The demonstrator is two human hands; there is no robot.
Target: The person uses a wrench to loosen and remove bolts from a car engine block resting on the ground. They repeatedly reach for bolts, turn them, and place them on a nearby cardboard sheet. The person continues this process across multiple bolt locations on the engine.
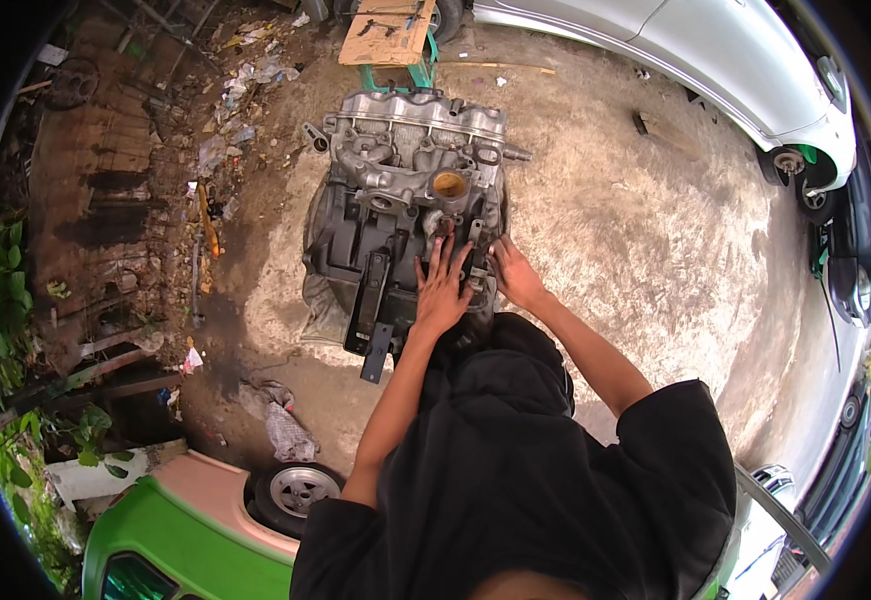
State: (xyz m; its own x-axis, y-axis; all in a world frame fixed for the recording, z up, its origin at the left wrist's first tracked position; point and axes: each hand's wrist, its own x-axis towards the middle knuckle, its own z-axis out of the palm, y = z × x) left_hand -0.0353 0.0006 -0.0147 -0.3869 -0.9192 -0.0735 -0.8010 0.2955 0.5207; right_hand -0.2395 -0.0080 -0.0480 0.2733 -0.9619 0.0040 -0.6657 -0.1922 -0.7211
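A grey metal car engine (395,185) stands on the ground in front of me, with a ribbed cover on its far side and a round brownish opening (449,185) in its upper body. My left hand (442,287) lies over the near part of the engine, its fingers spread and reaching forward among the metal parts. At the engine's right edge, my right hand (517,275) has its fingers bent against the side; whatever they hold is too small to make out. A dark metal bracket (369,300) sticks out toward me, left of my left hand.
Beyond the engine, a wooden board (387,32) with tools rests on a green stand (420,74). A silver car (695,50) is at the far right, a green car (185,530) at the near left. Litter and a cloth (290,432) lie along the left. A dark block (655,125) sits on the concrete.
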